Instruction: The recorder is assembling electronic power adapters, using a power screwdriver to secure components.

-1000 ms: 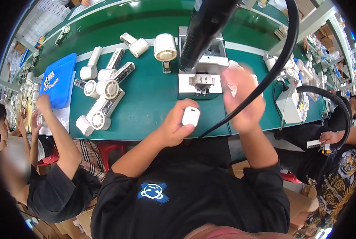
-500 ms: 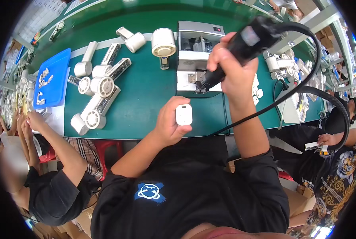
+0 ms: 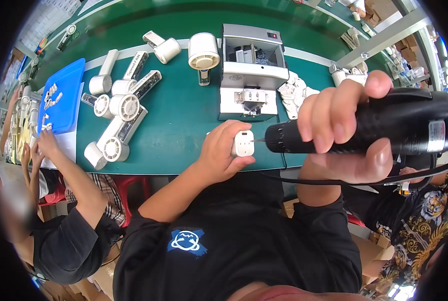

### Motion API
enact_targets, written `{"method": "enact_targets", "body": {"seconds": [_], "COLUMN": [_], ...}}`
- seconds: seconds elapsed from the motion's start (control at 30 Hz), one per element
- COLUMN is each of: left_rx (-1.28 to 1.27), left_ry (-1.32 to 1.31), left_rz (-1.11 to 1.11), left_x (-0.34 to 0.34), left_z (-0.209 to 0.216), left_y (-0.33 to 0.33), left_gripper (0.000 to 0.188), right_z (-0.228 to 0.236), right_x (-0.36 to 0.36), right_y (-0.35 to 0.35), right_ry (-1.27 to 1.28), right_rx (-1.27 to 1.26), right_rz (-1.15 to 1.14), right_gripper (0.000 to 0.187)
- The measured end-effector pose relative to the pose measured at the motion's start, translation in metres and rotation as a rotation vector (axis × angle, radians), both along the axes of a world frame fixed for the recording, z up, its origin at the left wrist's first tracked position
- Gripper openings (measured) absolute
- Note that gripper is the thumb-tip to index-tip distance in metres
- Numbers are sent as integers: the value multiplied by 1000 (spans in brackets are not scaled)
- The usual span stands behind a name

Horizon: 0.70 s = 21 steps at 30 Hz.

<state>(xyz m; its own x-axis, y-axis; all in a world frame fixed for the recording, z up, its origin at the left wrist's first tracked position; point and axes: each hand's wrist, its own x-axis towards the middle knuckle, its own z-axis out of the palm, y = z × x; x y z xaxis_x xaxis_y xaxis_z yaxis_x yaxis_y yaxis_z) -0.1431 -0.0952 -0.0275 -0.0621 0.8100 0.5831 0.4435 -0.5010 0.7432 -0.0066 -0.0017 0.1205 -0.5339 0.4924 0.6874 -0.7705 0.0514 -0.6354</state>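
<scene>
My left hand [image 3: 215,155] is closed round a white plastic part [image 3: 245,148], its rounded end face turned up. A dark slot and small holes show on that face; the rest lies hidden in the palm. In my right hand [image 3: 336,120] is a black electric screwdriver [image 3: 409,118], held almost level and pointing left. Its thin bit reaches the right side of the white face; whether it touches cannot be made out. Just beyond both hands stands a silver and white screw feeder [image 3: 246,78], with a small metal holder at its front.
Several white handheld fans [image 3: 128,108] lie at left on the green table [image 3: 173,120]; one fan [image 3: 203,50] is beside the feeder. Farther left is a blue tray [image 3: 72,100] with small white pieces. White parts [image 3: 291,95] lie right of the feeder. A black cable [image 3: 324,181] crosses near me. Co-workers sit on both sides.
My right hand has brought the screwdriver from the feeder's front down and toward me, tilting it level, with its bit at the white part. My left hand has shifted slightly right.
</scene>
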Motion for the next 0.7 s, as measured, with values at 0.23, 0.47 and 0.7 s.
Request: {"method": "enact_targets", "body": {"seconds": [0.23,0.47,0.7], "left_rx": [-26,-175,62], "left_ry": [12,1,-312], "left_rz": [-38,-47,-79], "left_x": [0,7,0], "left_z": [-3,-6,-28], "left_y": [0,-3,-14], "left_gripper": [57,66,67], "right_z": [-3,-2,-34], "right_x": [-3,1,-19], "right_y": [-6,1,11], "right_ry": [-113,-181,-157], "right_rx": [50,216,66], "right_rz": [-25,129,-415], "right_gripper": [43,45,41]}}
